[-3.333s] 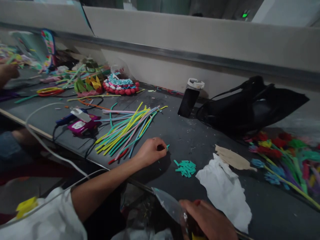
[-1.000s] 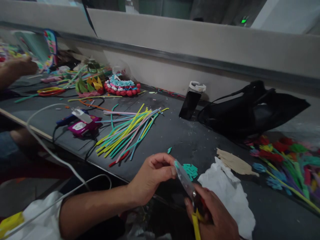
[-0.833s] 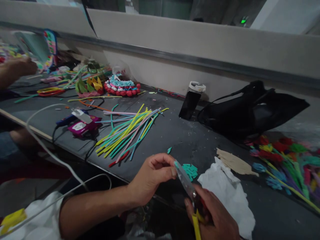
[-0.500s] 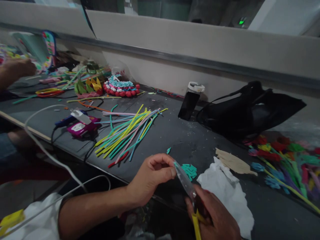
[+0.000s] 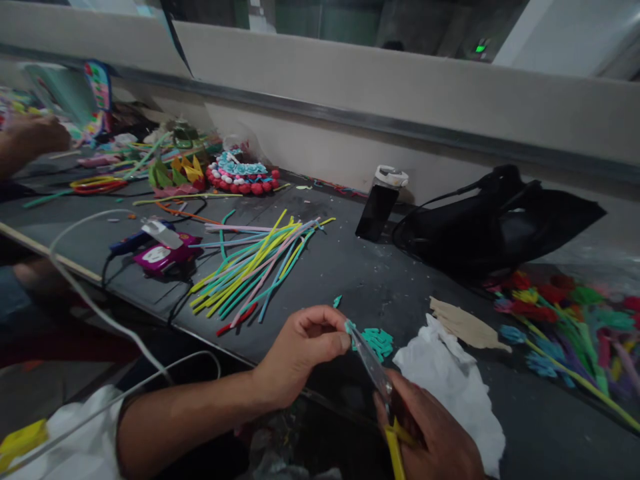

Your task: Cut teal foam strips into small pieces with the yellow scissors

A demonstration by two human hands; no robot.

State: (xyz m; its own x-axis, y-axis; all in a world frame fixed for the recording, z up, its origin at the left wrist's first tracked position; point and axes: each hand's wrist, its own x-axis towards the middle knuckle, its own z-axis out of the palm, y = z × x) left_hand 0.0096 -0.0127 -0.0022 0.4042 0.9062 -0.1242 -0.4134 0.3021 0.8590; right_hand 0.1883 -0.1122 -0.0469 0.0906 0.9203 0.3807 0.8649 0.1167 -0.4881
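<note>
Though tiny, teal piece [image 5: 349,326] (between hands [image 5: 300,357] [image 5: 433,433]).

The scissors [image 5: 374,368] show shiny metal, the tabletop [image 5: 410,283] a mostly matt finish.

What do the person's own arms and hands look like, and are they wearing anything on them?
Both the left hand and the right hand are bare, without gloves. The left arm wears a loose white sleeve. No right sleeve shows.

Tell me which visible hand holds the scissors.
The person's right hand, at lower right, grips the yellow-handled scissors. The left hand pinches a teal piece by the blades; the co-worker's hand is far left.
</note>
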